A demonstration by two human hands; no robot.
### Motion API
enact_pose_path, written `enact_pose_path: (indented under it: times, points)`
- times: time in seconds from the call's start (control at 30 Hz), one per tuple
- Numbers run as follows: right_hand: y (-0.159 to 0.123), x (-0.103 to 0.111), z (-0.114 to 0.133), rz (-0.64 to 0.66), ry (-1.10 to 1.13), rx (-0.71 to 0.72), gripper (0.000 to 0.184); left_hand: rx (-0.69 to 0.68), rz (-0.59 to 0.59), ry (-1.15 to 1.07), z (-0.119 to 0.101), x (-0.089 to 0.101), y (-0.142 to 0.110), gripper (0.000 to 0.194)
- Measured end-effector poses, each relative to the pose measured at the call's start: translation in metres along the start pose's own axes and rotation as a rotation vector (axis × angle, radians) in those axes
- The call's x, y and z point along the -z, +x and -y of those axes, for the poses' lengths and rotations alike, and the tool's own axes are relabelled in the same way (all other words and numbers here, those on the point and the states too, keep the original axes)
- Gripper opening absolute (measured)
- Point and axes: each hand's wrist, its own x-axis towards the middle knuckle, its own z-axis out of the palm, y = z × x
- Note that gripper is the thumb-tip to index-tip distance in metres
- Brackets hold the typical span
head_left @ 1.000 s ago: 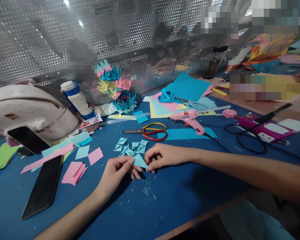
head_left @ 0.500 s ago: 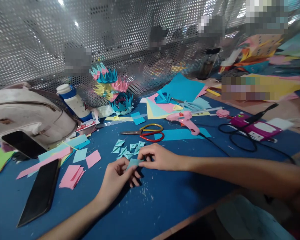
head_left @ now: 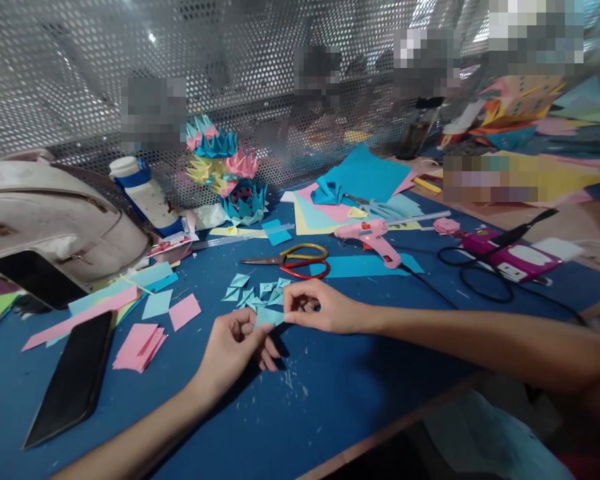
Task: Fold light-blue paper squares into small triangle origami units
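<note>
1. With the light-blue paper [head_left: 269, 316] taken as the clock's centre, a pale backpack [head_left: 45, 207] is seen at 10 o'clock. A small badge is carried on its front, but no lettering can be read.
2. At 9 o'clock, pink squares [head_left: 137, 347] are stacked on the desk [head_left: 330, 400], beside a dark phone [head_left: 70, 380] on which no brand can be made out.
3. At 8 o'clock, the paper's left end is pinched between thumb and forefinger by the left hand [head_left: 225, 347]; its other fingers are loosely spread below.
4. At 11 o'clock, just beyond the paper, light-blue folded pieces [head_left: 249, 297] are grouped.
5. The paper is held between the two hands. More of its face is shown now than a moment ago, when it was seen narrower, partly covered by the fingers. From this, a shift of grip or a slight turn is judged to have been made, with the paper kept under control at both ends.
6. At 1 o'clock, scissors [head_left: 282, 259] with yellow and red handles are left untouched.
7. At 3 o'clock, the right corner is pinched by the fingertips of the right hand [head_left: 330, 310], which have been drawn back towards the edge.
8. At 2 o'clock, a pink glue gun [head_left: 370, 233] is seen; at 3 o'clock, farther out, a purple power strip [head_left: 513, 257]. No legible writing is shown on either.
</note>
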Motion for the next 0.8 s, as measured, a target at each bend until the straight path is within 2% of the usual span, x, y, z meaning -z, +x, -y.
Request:
enact_pose_path:
  times: [0.33,0.8]
  points:
    - [-0.001,0.014,-0.011,-0.135,0.089,-0.07,0.032,-0.02,-0.02,-0.046,-0.005,0.003,0.001,0.044]
    - [-0.004,0.004,-0.008,0.039,0.104,-0.115,0.026,-0.113,-0.024,-0.019,-0.001,-0.003,-0.001,0.037]
